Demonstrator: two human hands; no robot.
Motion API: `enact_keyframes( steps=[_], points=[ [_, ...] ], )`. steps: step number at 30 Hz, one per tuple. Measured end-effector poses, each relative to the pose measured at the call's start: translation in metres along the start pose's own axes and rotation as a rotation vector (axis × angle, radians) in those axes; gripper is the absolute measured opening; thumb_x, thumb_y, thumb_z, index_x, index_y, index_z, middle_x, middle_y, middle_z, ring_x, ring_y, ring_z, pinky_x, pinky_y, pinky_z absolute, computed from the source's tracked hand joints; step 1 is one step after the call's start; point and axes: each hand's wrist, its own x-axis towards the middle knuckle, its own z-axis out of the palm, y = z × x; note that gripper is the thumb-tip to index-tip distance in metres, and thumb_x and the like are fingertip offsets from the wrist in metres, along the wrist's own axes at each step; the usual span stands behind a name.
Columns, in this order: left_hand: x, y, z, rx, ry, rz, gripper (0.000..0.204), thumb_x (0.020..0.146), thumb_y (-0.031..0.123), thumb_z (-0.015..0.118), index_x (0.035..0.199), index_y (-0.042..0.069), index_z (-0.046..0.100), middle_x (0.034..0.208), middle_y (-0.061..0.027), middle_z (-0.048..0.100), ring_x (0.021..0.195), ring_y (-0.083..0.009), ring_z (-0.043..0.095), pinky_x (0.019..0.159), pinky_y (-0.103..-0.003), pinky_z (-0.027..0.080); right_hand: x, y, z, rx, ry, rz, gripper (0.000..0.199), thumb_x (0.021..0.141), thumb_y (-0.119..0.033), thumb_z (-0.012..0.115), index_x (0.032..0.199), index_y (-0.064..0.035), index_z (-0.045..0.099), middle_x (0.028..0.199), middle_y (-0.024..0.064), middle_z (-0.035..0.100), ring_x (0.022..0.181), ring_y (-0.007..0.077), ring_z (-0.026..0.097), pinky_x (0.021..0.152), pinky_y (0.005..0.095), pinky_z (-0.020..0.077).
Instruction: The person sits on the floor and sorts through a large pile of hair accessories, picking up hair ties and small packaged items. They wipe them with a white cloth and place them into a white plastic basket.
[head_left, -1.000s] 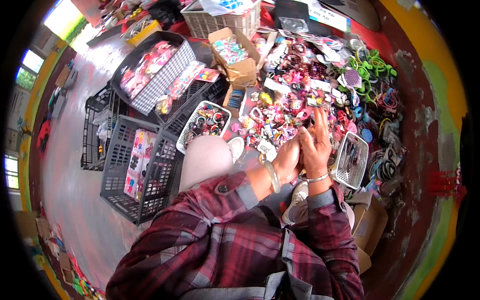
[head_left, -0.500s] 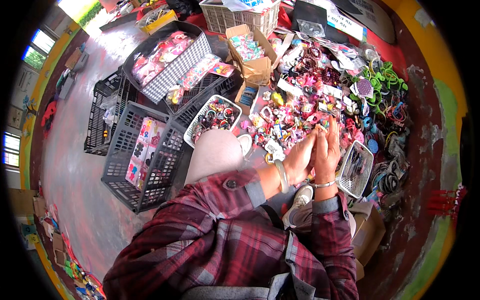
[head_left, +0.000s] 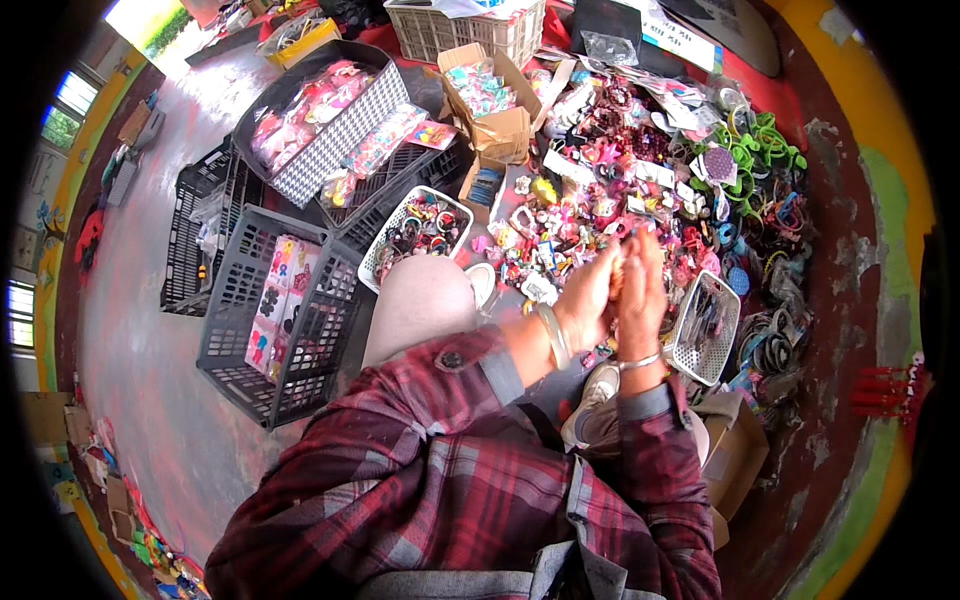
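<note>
My left hand (head_left: pixel 583 305) and my right hand (head_left: pixel 640 305) are held up close together, palms facing, over the near edge of a wide heap of hair accessories (head_left: pixel 610 170). The right hand's fingers are stretched out and point away from me. The left hand's fingers are also extended, though blurred and partly covered by the right hand. Nothing can be made out between the palms. A bangle (head_left: pixel 552 337) circles my left wrist, and a thin bracelet (head_left: pixel 639 361) my right. Beside the right hand stands a white perforated basket (head_left: pixel 737 335) with dark small items inside.
Another white basket (head_left: pixel 367 277) of hair ties stands by my knee. At left are a black crate (head_left: pixel 230 350) with carded accessories and a houndstooth bin (head_left: pixel 335 140) of pink packets. A cardboard box (head_left: pixel 505 135) sits behind. Green hair ties (head_left: pixel 765 145) lie at far right.
Both hands have drawn slightly toward me and to the left, staying close together. The whole view has shifted a little.
</note>
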Motion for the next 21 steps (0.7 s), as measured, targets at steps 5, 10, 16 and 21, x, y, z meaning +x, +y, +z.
enact_keyframes(
  steps=[5,10,16,21],
  points=[
    [-0.001,0.011,0.001,0.322,-0.071,0.321,0.041,0.090,0.040,0.041,0.114,0.008,0.047,0.107,-0.0050,0.051,0.094,-0.0130,0.048,0.085,-0.027,0.039,-0.019,-0.051,0.010,-0.049,-0.098,-0.265,0.038,0.090,-0.022,0.040,0.122,-0.0035,0.049,0.134,0.0202,0.035,0.127,0.0358,0.029,0.104,0.0404,0.0207],
    [-0.015,-0.017,0.015,0.098,0.061,-0.037,0.028,0.091,0.034,0.041,0.097,0.011,0.055,0.087,-0.0006,0.058,0.083,-0.0135,0.054,0.076,-0.027,0.043,0.008,-0.012,-0.008,0.208,-0.010,0.253,0.049,0.085,-0.019,0.049,0.129,-0.0004,0.037,0.130,0.0192,0.040,0.121,0.0310,0.038,0.099,0.0374,0.0300],
    [0.002,0.027,0.017,0.153,0.058,0.189,0.060,0.088,0.045,0.043,0.130,0.003,0.035,0.130,-0.0088,0.040,0.116,-0.0172,0.039,0.100,-0.030,0.028,-0.021,-0.033,0.008,0.022,-0.106,-0.104,0.044,0.088,-0.024,0.046,0.126,-0.0019,0.042,0.135,0.0205,0.034,0.127,0.0310,0.031,0.104,0.0388,0.0221],
    [-0.013,-0.008,0.017,0.064,-0.037,0.065,0.029,0.091,0.032,0.042,0.104,0.008,0.053,0.092,-0.0010,0.058,0.090,-0.0128,0.054,0.083,-0.028,0.042,-0.001,-0.022,-0.003,0.057,-0.010,-0.055,0.052,0.085,-0.023,0.050,0.130,-0.0001,0.036,0.133,0.0199,0.036,0.124,0.0294,0.035,0.102,0.0342,0.0255]
  ],
)
